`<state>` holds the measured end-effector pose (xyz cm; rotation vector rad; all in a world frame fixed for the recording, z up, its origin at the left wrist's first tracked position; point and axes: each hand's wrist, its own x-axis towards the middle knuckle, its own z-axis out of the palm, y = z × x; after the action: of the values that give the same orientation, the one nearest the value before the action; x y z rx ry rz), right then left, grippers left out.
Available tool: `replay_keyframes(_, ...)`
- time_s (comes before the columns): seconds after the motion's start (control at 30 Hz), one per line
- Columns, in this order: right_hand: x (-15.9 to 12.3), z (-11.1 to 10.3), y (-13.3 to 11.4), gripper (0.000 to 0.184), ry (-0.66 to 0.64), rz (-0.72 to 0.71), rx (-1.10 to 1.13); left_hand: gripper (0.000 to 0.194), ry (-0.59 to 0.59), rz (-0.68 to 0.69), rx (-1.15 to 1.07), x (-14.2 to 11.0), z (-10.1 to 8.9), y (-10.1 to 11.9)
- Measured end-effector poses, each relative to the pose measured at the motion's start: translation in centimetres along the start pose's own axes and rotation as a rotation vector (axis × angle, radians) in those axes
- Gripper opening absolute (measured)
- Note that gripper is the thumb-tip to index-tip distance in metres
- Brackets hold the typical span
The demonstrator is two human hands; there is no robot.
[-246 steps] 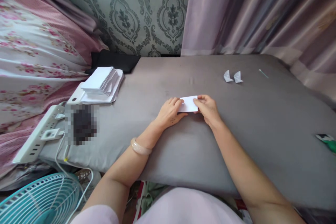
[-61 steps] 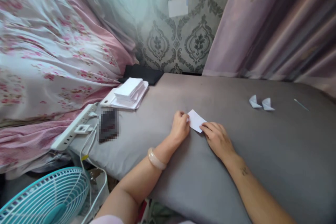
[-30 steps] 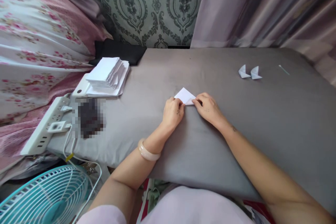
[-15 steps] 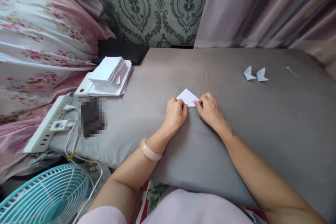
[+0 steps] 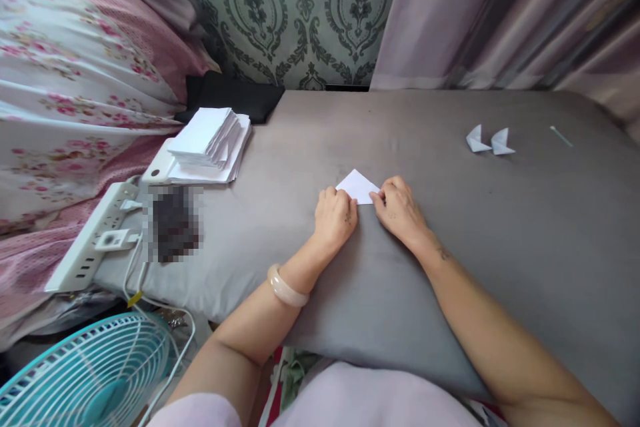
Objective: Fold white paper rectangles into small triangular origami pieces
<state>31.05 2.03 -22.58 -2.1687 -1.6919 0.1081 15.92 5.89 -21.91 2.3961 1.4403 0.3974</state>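
A small white sheet of paper (image 5: 357, 187), folded to a triangle with its peak pointing away from me, lies on the grey cloth surface (image 5: 380, 320). My left hand (image 5: 336, 215) grips its left corner, fingers curled and thumb along the near edge. At the right corner, my right hand (image 5: 397, 207) pinches the paper between thumb and fingers. Both outer corners are hidden under the fingers. Off to the right stand two folded paper pieces (image 5: 477, 139), shaped like little boats, side by side.
Stacked white paper (image 5: 205, 137) sits at the left, before a folded black cloth (image 5: 240, 97). A white power strip (image 5: 93, 240) with plugs and cables runs along the left edge, above a turquoise fan (image 5: 95, 373). A thin stick (image 5: 561, 136) lies far right.
Almost nothing differs. Both hands keep their hold on the folded paper in the same place; the view has shifted very slightly.
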Motion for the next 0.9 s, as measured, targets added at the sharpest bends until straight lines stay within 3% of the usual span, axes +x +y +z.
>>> replay_keyframes(0.43, 0.1, -0.2, -0.2, 0.020, -0.035, 0.026, -0.015, 0.026, -0.026, 0.003, 0.018, 0.2, -0.1, -0.1)
replay_keyframes(0.67, -0.1, -0.1, 0.0, 0.022, -0.026, 0.016, -0.020, 0.017, -0.054, -0.112, -0.069, 0.5, -0.4, -0.2)
replay_keyframes(0.9, -0.4, -0.6, 0.9, 0.030, -0.011, 0.061, 0.013, 0.033, -0.079, 0.004, -0.111, 0.7, -0.5, -0.6)
